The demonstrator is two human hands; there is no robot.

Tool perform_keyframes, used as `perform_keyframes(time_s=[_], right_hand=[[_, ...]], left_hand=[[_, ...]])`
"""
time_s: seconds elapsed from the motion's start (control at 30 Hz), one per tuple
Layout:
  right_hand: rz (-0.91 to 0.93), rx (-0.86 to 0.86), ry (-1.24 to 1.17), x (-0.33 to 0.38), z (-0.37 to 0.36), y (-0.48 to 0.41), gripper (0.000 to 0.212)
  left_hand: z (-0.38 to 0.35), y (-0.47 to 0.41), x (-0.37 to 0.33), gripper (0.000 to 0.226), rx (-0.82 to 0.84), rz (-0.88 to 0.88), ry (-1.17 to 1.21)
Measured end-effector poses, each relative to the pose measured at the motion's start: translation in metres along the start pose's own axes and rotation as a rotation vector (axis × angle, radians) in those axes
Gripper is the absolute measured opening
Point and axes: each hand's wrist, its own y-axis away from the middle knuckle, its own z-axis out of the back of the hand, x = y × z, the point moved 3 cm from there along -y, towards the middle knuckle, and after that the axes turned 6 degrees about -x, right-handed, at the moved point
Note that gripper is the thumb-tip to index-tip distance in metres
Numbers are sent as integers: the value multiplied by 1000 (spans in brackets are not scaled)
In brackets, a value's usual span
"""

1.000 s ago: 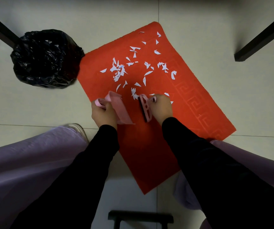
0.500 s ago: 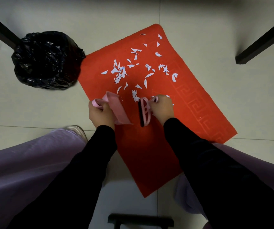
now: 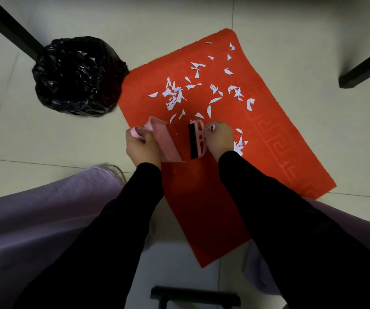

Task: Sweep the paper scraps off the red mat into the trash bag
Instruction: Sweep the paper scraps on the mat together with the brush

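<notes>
Mostly the scraps (image 3: 175,94) lie up the mat (image 3: 201,208), beyond the brush (image 3: 197,139) gripped in the right hand (image 3: 220,139). Left hand (image 3: 142,148) grips the pan (image 3: 166,141).

The mat (image 3: 279,141) lies aslant on the floor (image 3: 45,141). The trash bag (image 3: 77,76) stands at its far left corner, touching the edge, with a furniture leg (image 3: 8,25) behind it. Paper scraps (image 3: 175,94) lie scattered over the mat's far half. Nearer, the left hand (image 3: 142,148) holds a dustpan (image 3: 166,141) at the mat's left edge. Just to its right, the right hand (image 3: 220,139) holds a brush (image 3: 197,139).
</notes>
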Motion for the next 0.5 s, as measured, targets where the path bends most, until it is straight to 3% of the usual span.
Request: perform_keyframes(time_s=[0.23, 0.4, 0.5], right_hand=[[4, -100, 79, 3, 10, 3, 51], [62, -22, 25, 8, -12, 4, 38], [1, -19, -59, -4, -9, 0, 31]], left_hand=[[-1, 9, -4, 16, 17, 1, 2], [-1, 6, 0, 16, 17, 0, -5], [-1, 2, 2, 18, 2, -4, -4]])
